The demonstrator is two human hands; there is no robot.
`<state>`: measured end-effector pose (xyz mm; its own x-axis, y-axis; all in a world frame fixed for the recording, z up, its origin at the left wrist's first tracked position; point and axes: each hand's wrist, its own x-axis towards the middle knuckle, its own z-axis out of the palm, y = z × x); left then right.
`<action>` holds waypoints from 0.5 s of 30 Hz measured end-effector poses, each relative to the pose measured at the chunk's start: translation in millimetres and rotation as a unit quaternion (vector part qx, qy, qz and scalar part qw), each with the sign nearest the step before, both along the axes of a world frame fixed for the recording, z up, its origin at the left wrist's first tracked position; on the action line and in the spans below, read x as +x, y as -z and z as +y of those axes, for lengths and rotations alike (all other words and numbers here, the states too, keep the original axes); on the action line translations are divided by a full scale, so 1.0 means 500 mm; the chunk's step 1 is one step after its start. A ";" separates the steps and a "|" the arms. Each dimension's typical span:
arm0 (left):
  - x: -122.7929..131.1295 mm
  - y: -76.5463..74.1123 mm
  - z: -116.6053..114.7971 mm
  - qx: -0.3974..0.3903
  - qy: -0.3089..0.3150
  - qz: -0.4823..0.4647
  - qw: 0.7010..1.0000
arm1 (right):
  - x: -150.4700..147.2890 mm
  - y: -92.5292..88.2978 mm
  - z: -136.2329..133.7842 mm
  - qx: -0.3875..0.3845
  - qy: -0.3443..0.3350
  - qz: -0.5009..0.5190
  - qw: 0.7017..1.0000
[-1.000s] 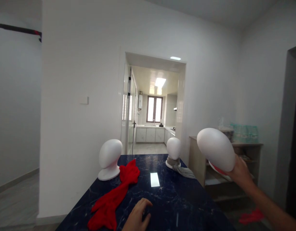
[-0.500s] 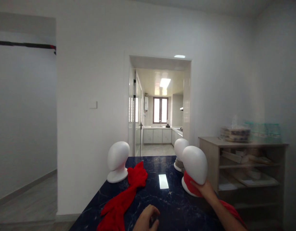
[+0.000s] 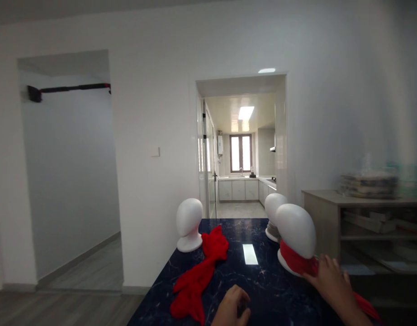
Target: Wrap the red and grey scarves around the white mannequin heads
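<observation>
At the right of the table, a white foam mannequin head [image 3: 296,228] has a red scarf [image 3: 293,259] round its neck. My right hand [image 3: 332,280] is closed on the scarf at the neck's near right side, thumb below and fingers above. A tail of red cloth shows beyond my right wrist. My left hand [image 3: 231,305] hovers low over the table's near middle, fingers loosely curled and thumb apart, with nothing visible in it. To its left lies a second red scarf [image 3: 195,285], stretched out and crumpled. Its far end reaches a bare white mannequin head [image 3: 189,222].
Behind the right head stands another white mannequin head [image 3: 273,208] with something greyish round its neck. The table [image 3: 259,290] is dark blue marble. A wooden shelf unit [image 3: 322,217] at the right carries a patterned tissue box [image 3: 367,184]. Beyond, a doorway opens onto a kitchen.
The view has turned left, so everything sits further right. My right hand has shifted from the head's lower side to the scarf's right side. My left hand keeps its curled pose.
</observation>
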<state>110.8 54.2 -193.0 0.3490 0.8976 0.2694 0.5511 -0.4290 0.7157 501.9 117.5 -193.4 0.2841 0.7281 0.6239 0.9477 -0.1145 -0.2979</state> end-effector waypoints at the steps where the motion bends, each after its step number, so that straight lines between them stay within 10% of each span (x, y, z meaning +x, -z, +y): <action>1: 0.001 0.003 0.001 0.001 0.002 -0.002 1.000 | -0.017 0.008 -0.026 -0.015 -0.008 -0.025 1.000; 5: -0.003 0.011 0.009 0.037 -0.015 -0.018 0.999 | -0.146 0.026 -0.106 -0.113 -0.150 0.049 0.981; 9: -0.053 -0.007 0.048 0.056 -0.170 0.044 0.983 | -0.261 0.025 -0.118 -0.139 -0.199 0.096 0.965; 15: -0.188 -0.071 0.092 0.041 -0.364 0.329 0.870 | -0.266 0.034 -0.112 -0.101 -0.197 0.057 0.974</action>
